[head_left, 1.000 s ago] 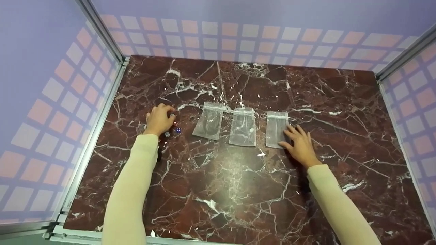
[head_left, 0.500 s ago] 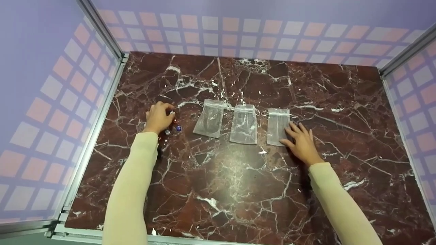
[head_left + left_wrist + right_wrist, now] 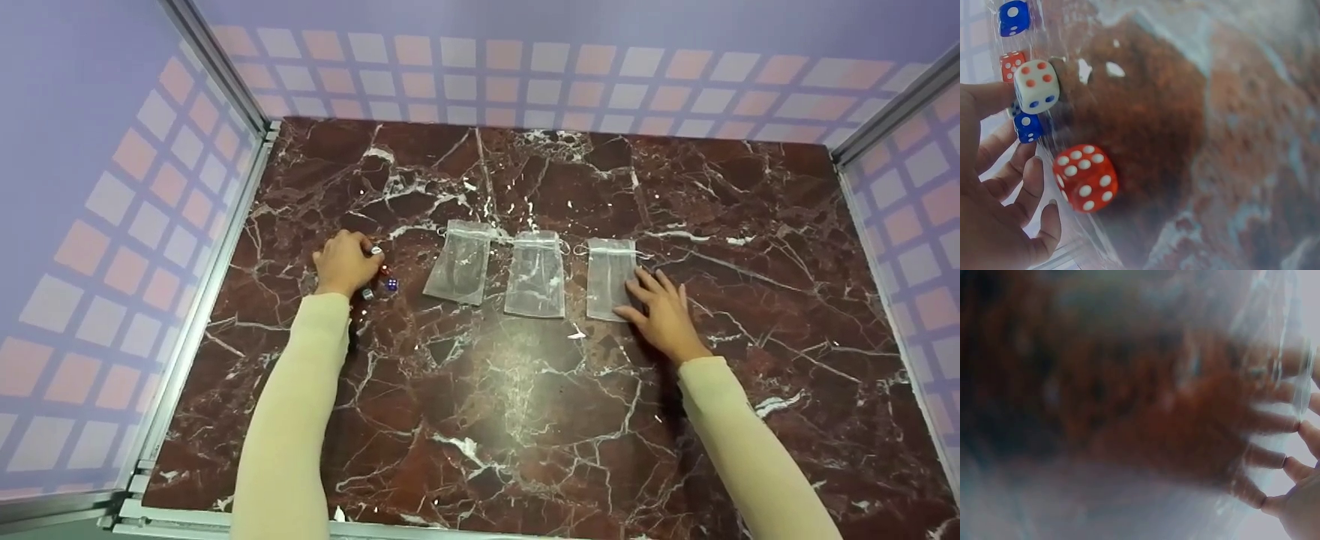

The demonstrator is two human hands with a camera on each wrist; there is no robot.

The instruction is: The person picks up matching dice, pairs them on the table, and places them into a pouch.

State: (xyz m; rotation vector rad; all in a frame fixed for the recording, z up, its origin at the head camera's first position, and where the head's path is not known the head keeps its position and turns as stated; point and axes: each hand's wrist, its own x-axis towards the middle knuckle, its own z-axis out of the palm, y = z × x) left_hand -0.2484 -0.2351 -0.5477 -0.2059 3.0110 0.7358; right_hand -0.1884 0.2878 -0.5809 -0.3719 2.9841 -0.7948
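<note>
At the left of the table, my left hand (image 3: 343,266) bends over a small group of dice. In the left wrist view, a white die (image 3: 1037,87) with red and blue pips is at my thumb tip, and a blue die (image 3: 1027,128) sits at the index fingertip; the other fingers curl loosely. A red die (image 3: 1086,177) lies nearer the camera. Another blue die (image 3: 392,285) lies just right of the wrist, beside a grey die (image 3: 367,294). My right hand (image 3: 664,315), fingers spread, rests at the right edge of a sheer drawstring bag (image 3: 609,281).
Two more sheer drawstring bags, one in the middle (image 3: 535,276) and one on the left (image 3: 459,264), lie flat in the same row. The dark red marbled table (image 3: 480,420) has tiled-pattern walls and metal rails (image 3: 247,187) around its sides.
My left hand has shifted slightly left, with its fingers still over the dice. The right hand and the bags stay put; the whole view moves a little.
</note>
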